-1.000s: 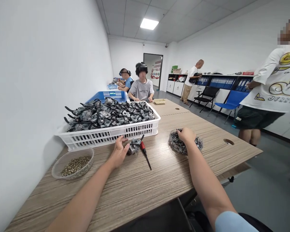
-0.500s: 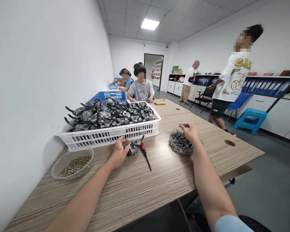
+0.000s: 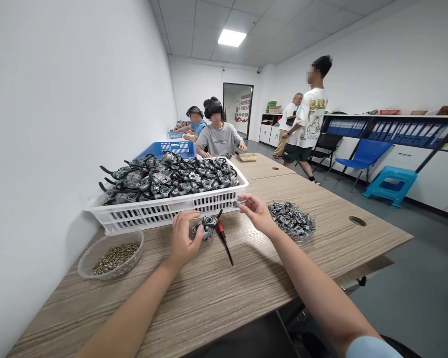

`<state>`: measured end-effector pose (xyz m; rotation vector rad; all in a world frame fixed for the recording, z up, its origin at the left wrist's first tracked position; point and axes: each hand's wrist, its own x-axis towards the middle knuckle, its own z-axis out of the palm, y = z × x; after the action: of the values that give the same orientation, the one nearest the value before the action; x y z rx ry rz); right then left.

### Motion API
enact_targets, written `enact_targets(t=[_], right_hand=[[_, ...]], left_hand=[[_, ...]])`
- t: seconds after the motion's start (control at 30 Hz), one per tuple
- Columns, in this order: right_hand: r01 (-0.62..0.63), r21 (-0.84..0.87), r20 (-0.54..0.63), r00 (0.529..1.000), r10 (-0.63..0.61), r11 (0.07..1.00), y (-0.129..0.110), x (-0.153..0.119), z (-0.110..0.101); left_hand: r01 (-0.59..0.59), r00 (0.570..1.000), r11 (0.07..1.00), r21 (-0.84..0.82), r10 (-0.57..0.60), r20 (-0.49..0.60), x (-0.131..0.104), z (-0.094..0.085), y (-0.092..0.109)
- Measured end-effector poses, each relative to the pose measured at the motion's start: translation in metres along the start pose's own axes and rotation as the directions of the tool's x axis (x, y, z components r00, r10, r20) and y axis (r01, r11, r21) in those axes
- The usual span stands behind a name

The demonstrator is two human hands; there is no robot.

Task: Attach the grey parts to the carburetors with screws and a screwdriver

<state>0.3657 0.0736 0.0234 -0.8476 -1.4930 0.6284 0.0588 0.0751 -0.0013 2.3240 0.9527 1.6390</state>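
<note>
My left hand point(image 3: 185, 237) rests on the table with thumb and fingers apart, beside a grey metal carburetor-like part point(image 3: 210, 222) with a black arm. The thumb overlaps this part; whether it presses on it I cannot tell. My right hand point(image 3: 259, 213) pinches a small grey metal piece point(image 3: 239, 203) in its fingertips, raised above the table. Just right of the carburetor-like part lies a red-handled screwdriver point(image 3: 224, 237) with a dark shaft. Behind my right wrist is a clear bowl point(image 3: 309, 233) heaped with small metal pieces point(image 3: 293, 217).
A white plastic crate point(image 3: 164, 213) piled with similar carburetor-like parts point(image 3: 171, 174) stands along the back left. Near the wall sits a clear bowl point(image 3: 85, 263) of brass-coloured screws point(image 3: 116, 256). Across the table a person point(image 3: 220, 136) sits; another person point(image 3: 309, 122) walks at the right.
My right hand has moved left from the bowl of metal pieces, carrying one piece towards the carburetor-like part. My left hand has shifted slightly. The walking person has gone farther away.
</note>
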Motion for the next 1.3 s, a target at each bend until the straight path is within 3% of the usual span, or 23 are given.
enact_targets(t=[0.13, 0.27, 0.57, 0.8, 0.97, 1.3], right_hand=[[0.043, -0.001, 0.065, 0.997, -0.043, 0.999, -0.003, -0.013, 0.031], [0.09, -0.029, 0.106, 0.991, -0.086, 0.996, -0.007, -0.021, 0.045], [0.25, -0.122, 0.186, 0.956, -0.226, 0.96, -0.02, -0.03, 0.055], [0.311, -0.168, 0.218, 0.937, -0.272, 0.936, -0.017, -0.032, 0.056], [0.292, -0.175, 0.242, 0.938, -0.247, 0.94, -0.012, -0.031, 0.054], [0.139, -0.104, 0.262, 0.959, -0.108, 0.985, -0.008, -0.032, 0.058]], left_hand=[[-0.039, 0.999, 0.999, 0.003, 0.039, 0.026, -0.002, 0.007, 0.019], [-0.053, 0.998, 0.998, -0.032, 0.054, 0.032, -0.002, 0.009, 0.023], [-0.127, 0.989, 0.989, -0.074, 0.132, 0.064, 0.004, 0.003, 0.018], [-0.173, 0.979, 0.982, -0.079, 0.18, 0.091, 0.007, 0.0, 0.015], [-0.219, 0.968, 0.973, -0.07, 0.226, 0.106, 0.008, -0.002, 0.008], [-0.288, 0.948, 0.956, -0.046, 0.292, 0.129, 0.006, -0.001, 0.006]])
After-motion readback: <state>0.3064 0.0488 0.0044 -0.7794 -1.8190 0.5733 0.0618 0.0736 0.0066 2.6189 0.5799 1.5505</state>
